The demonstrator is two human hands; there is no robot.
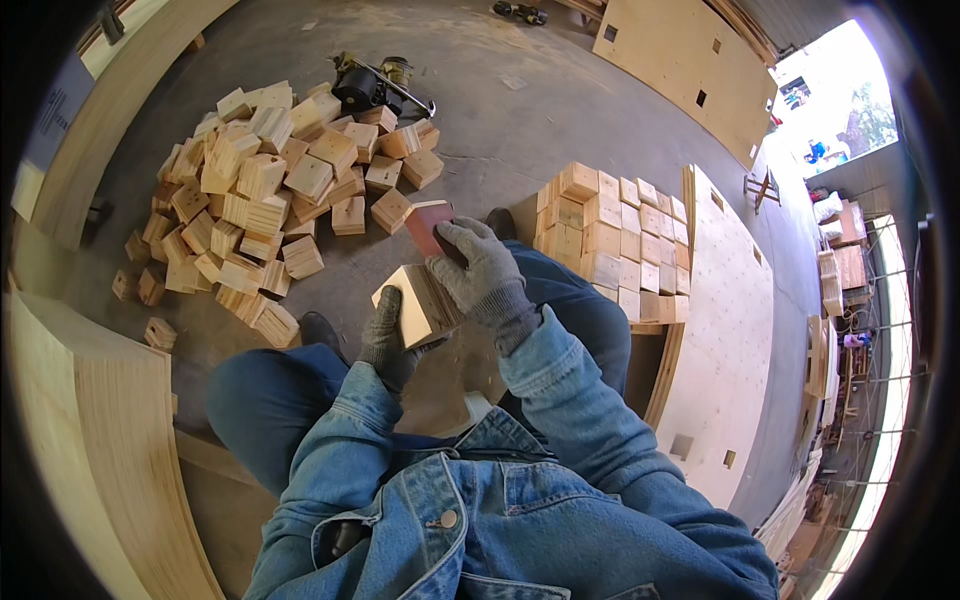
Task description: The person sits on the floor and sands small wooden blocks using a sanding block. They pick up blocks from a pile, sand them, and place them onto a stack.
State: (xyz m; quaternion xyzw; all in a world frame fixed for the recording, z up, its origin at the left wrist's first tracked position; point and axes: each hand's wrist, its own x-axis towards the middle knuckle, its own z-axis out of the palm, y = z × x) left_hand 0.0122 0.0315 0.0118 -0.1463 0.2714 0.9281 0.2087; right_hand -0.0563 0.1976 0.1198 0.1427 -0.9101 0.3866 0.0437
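My left hand [388, 343], in a grey knit glove, is closed round a pale wooden block [428, 308] and keeps it tilted above my lap. In my gloved right hand [476, 266] is a reddish-brown sanding block [430, 225] with a pale edge, gripped between thumb and fingers. It is raised just beyond the wooden block, and a small gap seems to part the two. The fingers under the wooden block are partly hidden.
A loose heap of wooden blocks [262, 182] lies on the concrete floor ahead to the left, with a power tool [375, 84] behind it. Stacked blocks [618, 238] stand at my right, beside a large plywood sheet [728, 330]. Thick laminated wood [125, 420] rises at my left.
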